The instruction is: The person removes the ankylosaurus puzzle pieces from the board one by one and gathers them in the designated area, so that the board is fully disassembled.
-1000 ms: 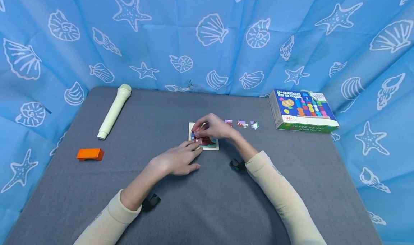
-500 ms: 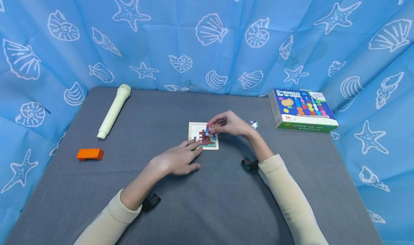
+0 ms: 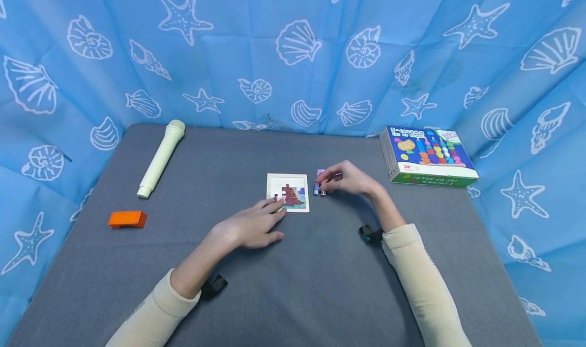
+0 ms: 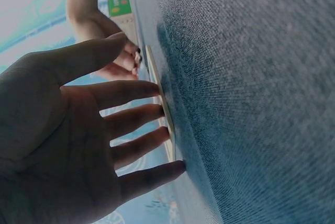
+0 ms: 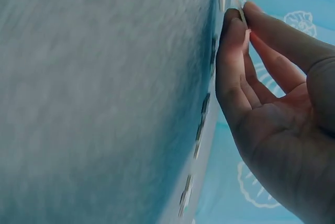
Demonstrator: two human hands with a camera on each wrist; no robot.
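Over grey cloth-covered table [image 3: 206,184]: with right hand [image 3: 345,178], pinching small blue jigsaw piece [image 3: 316,189], now moving right off square pale-wood-framed puzzle [image 3: 276,185]; leaving upper part bare, so incomplete. Resting left hand [image 3: 254,226], straight-fingered, on puzzle's near edge.

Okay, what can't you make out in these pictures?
Head view: the near-left corner of the square, pale wooden puzzle tray, covered by the left hand.
Head view: much of the small, blue-printed puzzle piece, hidden by the right hand.
Right wrist view: printed faces of the thin, flat loose pieces, seen edge-on and blurred.
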